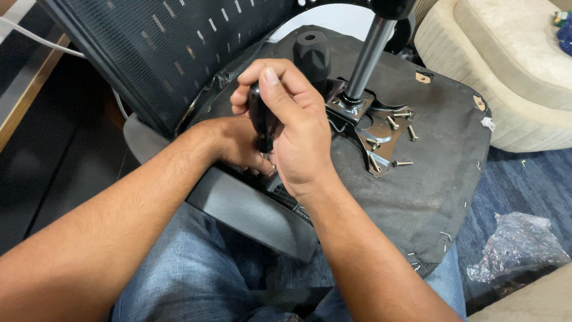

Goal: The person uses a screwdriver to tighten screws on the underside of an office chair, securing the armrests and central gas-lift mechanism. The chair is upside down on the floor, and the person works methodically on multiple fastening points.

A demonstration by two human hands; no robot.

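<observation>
On the upturned chair seat (417, 197), near its left edge, a black tool handle (260, 122) is gripped upright by the right hand (298, 128); the left hand (238, 146), fingers curled beneath, steadies it.

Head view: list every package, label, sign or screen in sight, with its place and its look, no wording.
Clear plastic bag: lies crumpled on the blue carpet at lower right, beside the upturned chair seat; see-through, glossy, seemingly empty.
Small colourful packet: on the beige sofa at the upper right edge; blue and green, mostly cut off, kind unclear.
No labels, signs or screens in view.
</observation>
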